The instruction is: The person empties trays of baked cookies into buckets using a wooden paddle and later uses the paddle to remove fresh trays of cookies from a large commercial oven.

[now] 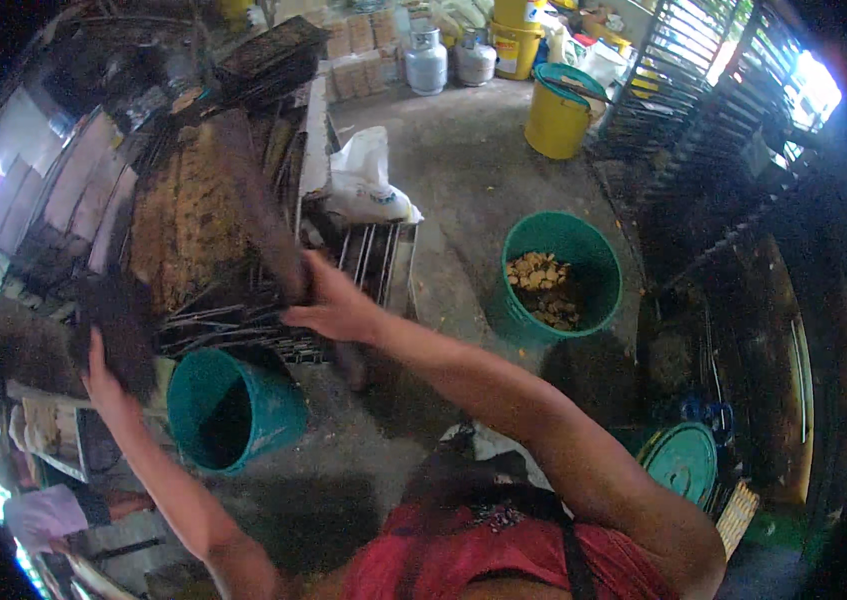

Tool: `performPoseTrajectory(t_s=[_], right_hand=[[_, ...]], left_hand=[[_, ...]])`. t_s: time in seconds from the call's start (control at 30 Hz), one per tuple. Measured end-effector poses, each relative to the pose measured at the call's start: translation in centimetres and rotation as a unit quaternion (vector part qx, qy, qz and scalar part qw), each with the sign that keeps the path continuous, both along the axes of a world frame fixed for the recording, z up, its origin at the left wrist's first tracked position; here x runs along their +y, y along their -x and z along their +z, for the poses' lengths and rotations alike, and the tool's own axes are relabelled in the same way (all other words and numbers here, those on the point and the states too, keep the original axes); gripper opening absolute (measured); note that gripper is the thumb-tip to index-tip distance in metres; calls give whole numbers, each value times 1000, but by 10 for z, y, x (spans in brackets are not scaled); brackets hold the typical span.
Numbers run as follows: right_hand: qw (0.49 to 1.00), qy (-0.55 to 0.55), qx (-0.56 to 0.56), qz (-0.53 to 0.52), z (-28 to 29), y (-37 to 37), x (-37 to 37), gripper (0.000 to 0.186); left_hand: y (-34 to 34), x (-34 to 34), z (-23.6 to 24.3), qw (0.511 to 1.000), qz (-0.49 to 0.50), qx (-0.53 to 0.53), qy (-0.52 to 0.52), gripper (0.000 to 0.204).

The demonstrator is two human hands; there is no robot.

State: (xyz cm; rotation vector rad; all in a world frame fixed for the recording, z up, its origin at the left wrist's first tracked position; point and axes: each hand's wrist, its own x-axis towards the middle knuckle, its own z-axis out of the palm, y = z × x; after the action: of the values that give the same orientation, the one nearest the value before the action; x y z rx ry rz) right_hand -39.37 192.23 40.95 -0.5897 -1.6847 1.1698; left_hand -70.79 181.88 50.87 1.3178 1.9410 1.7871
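Note:
In the head view, my left hand (pixel 113 385) grips a dark, blurred flat slab (pixel 121 325) at the left of a rack. My right hand (pixel 335 300) is closed around a long dark strip or board (pixel 265 205), which slants up and away from me. Between these pieces lies a crusty brown slab (pixel 183 220) on a stack of dark metal grids (pixel 233 330). To their left stand several pale, stained boards (pixel 83 180). A green bucket (pixel 198 400) sits below the rack, between my forearms.
Another green bucket (pixel 583 275) holds broken tan pieces. Beside the rack is a white sack (pixel 368 200). Yellow buckets (pixel 553 120), gas cylinders (pixel 426 65) and slatted panels (pixel 673 90) stand farther back. A lidded green container (pixel 675 460) is at right. A person (pixel 53 515) shows at lower left.

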Motion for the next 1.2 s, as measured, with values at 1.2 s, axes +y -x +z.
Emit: performPoseTrajectory(t_s=[1.2], right_hand=[[274, 406, 248, -836, -295, -428, -939, 35]], left_hand=[[-915, -542, -400, 120, -590, -224, 766, 41]])
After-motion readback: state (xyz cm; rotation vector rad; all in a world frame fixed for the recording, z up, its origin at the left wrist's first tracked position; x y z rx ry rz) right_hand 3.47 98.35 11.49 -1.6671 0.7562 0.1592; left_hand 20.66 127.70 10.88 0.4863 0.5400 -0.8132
